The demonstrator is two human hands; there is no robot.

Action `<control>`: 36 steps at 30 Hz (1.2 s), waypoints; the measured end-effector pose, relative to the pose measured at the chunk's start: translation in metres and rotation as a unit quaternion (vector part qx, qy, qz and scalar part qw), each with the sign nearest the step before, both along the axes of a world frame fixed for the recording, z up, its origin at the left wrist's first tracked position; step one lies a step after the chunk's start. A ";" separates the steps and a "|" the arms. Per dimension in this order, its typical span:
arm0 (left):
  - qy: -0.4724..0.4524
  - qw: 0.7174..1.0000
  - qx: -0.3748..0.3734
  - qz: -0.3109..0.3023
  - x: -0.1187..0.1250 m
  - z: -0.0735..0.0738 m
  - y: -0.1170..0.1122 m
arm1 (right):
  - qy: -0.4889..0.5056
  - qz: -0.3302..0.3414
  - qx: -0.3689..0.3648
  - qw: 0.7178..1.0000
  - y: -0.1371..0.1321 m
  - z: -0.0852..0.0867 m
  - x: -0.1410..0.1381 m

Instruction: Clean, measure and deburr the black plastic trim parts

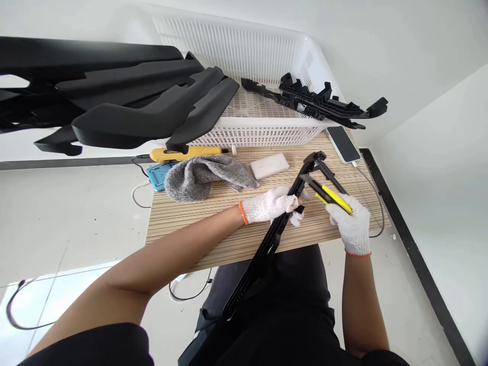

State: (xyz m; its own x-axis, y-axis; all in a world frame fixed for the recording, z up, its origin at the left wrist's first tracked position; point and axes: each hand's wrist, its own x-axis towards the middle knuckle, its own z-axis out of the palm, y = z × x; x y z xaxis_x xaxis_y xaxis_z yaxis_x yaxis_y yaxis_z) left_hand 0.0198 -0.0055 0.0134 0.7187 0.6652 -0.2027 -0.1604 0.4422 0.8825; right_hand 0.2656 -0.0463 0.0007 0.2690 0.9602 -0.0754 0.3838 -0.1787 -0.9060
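Observation:
Both my hands wear white knit gloves. My left hand (pixel 272 204) is closed around a long black plastic trim part (pixel 267 244), which slants from my lap up over the wooden slatted board (pixel 213 218). My right hand (pixel 353 226) grips a yellow and black utility knife (pixel 330 195), whose tip points up-left at the upper end of the trim part, close to my left hand's fingers.
A white plastic basket (pixel 259 56) stands behind the board, with black trim parts (pixel 316 101) across its rim and large black panels (pixel 125 101) to its left. On the board lie a grey glove (pixel 202 175), a white power bank (pixel 270 165), a phone (pixel 342 144) and a yellow tool (pixel 186 152).

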 end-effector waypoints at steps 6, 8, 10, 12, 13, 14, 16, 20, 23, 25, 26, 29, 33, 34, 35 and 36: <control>-0.041 0.998 0.049 0.017 0.000 -0.005 0.005 | 0.002 0.007 0.005 1.000 0.000 0.000 0.001; -0.056 0.996 0.062 0.015 0.001 -0.010 0.007 | -0.008 0.010 0.001 1.000 0.000 0.000 0.000; -0.046 0.997 0.063 0.008 0.000 -0.013 0.008 | -0.011 -0.023 0.017 1.000 -0.001 0.001 -0.001; -0.018 0.998 0.055 0.000 0.000 -0.013 0.008 | 0.003 -0.026 0.018 1.000 0.000 0.000 -0.001; -0.004 0.999 0.047 -0.002 -0.001 -0.011 0.008 | 0.010 -0.013 0.008 1.000 0.000 -0.001 -0.001; 0.008 0.999 0.038 -0.002 -0.001 -0.010 0.008 | 0.019 -0.005 0.001 1.000 0.000 -0.002 -0.001; 0.028 0.999 0.020 0.008 -0.001 -0.006 0.009 | 0.053 -0.030 0.011 0.998 0.002 -0.003 0.000; 0.064 0.998 0.007 0.013 -0.004 -0.002 0.017 | 0.139 -0.075 0.056 0.986 0.003 -0.005 0.000; 0.062 0.998 -0.025 0.011 -0.007 -0.001 0.025 | 0.104 -0.041 0.044 0.993 0.002 -0.005 0.000; 0.057 0.996 -0.061 0.019 -0.009 -0.001 0.028 | 0.051 -0.011 0.022 0.998 0.000 -0.004 0.000; 0.054 0.995 -0.078 0.024 -0.009 -0.001 0.029 | 0.030 -0.002 0.013 0.999 0.000 -0.003 0.001; 0.048 0.994 -0.093 0.037 -0.009 -0.001 0.028 | 0.041 -0.006 0.014 0.999 -0.002 -0.004 0.001; 0.056 0.998 -0.005 0.019 -0.006 -0.003 0.023 | 0.071 0.005 0.012 0.997 -0.002 -0.005 0.000; 0.058 0.998 0.020 0.007 -0.005 -0.003 0.021 | 0.053 0.006 0.013 0.999 -0.002 -0.004 -0.001; 0.063 0.997 0.042 -0.005 -0.005 -0.003 0.020 | 0.035 -0.005 0.020 0.999 -0.002 -0.004 -0.002; 0.070 0.995 0.062 -0.020 -0.004 -0.003 0.019 | 0.027 -0.029 0.036 0.999 -0.002 -0.004 -0.003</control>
State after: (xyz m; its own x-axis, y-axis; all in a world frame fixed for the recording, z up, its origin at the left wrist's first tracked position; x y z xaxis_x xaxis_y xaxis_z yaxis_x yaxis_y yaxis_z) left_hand 0.0158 0.0139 0.0107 0.7159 0.6625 -0.2206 -0.0162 0.3316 0.9433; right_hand 0.2627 -0.0485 -0.0036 0.3213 0.9467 -0.0234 0.3254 -0.1336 -0.9361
